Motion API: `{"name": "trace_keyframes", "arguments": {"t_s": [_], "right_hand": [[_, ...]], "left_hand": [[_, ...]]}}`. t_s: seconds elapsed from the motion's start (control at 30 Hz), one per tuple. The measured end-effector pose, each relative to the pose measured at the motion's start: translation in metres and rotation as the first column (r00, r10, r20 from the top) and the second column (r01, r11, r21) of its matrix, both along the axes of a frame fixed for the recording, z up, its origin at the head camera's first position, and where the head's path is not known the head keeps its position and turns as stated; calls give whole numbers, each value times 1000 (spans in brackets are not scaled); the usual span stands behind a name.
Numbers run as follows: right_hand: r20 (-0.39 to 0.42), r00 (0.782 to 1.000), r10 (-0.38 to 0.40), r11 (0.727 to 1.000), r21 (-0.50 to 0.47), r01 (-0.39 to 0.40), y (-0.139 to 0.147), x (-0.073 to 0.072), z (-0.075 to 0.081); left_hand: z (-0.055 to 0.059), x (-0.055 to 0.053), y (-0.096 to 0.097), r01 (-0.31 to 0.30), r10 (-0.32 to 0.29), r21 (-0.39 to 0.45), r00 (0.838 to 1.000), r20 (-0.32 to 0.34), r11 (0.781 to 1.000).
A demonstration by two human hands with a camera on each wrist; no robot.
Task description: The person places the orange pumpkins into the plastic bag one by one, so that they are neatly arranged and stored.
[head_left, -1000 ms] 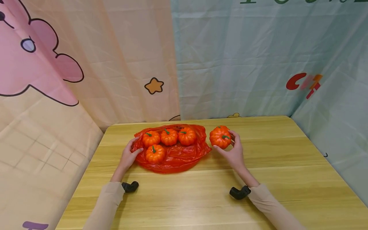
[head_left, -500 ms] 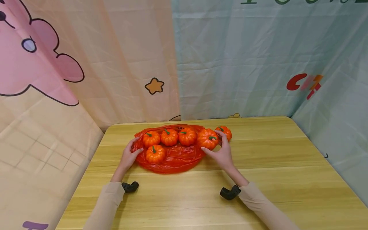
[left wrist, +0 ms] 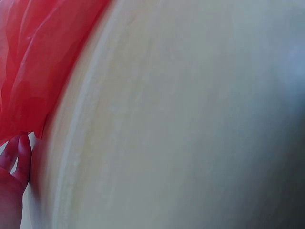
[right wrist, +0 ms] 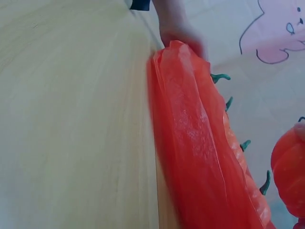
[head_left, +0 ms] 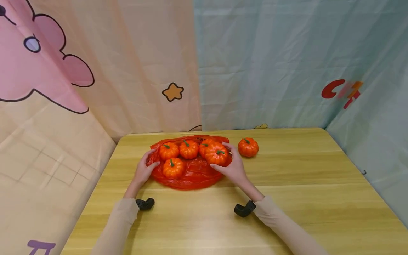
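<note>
Several small orange pumpkins with green stems, among them a front one (head_left: 174, 168), sit in a red plastic bag (head_left: 199, 173) spread toward the back of the table. My left hand (head_left: 142, 170) holds the bag's left end; its fingers (left wrist: 23, 160) are at the edge of the plastic in the left wrist view. Over the bag's right part, my right hand (head_left: 234, 167) grips another pumpkin (head_left: 217, 154) between thumb and fingers. That pumpkin partly covers the rearmost right one in the bag. In the right wrist view, the gripped pumpkin (right wrist: 289, 174) appears above the bag's side.
One more pumpkin (head_left: 248, 147) stands on the wooden table (head_left: 306, 191), right of the bag and behind my right hand. Printed fabric curtains (head_left: 255, 71) rise along the table's back and sides. A black wrist mount (head_left: 244, 209) juts from each sleeve.
My right hand has carried its pumpkin leftward from the table to over the bag, bringing the pumpkin behind it into view. The left hand keeps its place at the bag.
</note>
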State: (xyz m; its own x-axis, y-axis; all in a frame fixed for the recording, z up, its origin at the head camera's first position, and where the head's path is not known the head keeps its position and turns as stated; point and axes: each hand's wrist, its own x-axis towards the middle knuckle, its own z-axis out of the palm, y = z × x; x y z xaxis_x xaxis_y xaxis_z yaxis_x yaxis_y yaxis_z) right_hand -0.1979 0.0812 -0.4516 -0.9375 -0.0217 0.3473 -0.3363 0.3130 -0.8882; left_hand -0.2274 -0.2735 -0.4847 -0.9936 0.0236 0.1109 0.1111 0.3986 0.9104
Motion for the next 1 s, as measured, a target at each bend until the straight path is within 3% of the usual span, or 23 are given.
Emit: {"name": "trace_keyframes", "arguments": {"t_s": [0.33, 0.67, 1.0], "right_hand": [[-64, 995, 71, 987, 145, -61, -19, -11, 2], [-105, 972, 211, 939, 297, -172, -33, -18, -5], [-93, 966, 240, 908, 373, -190, -40, -17, -10]], "left_hand": [[1, -3, -1, 10, -10, -16, 1000, -7, 1000], [-1, -1, -1, 3, -3, -22, 1000, 5, 1000], [-3, -2, -2, 14, -14, -7, 1000, 7, 1000]]}}
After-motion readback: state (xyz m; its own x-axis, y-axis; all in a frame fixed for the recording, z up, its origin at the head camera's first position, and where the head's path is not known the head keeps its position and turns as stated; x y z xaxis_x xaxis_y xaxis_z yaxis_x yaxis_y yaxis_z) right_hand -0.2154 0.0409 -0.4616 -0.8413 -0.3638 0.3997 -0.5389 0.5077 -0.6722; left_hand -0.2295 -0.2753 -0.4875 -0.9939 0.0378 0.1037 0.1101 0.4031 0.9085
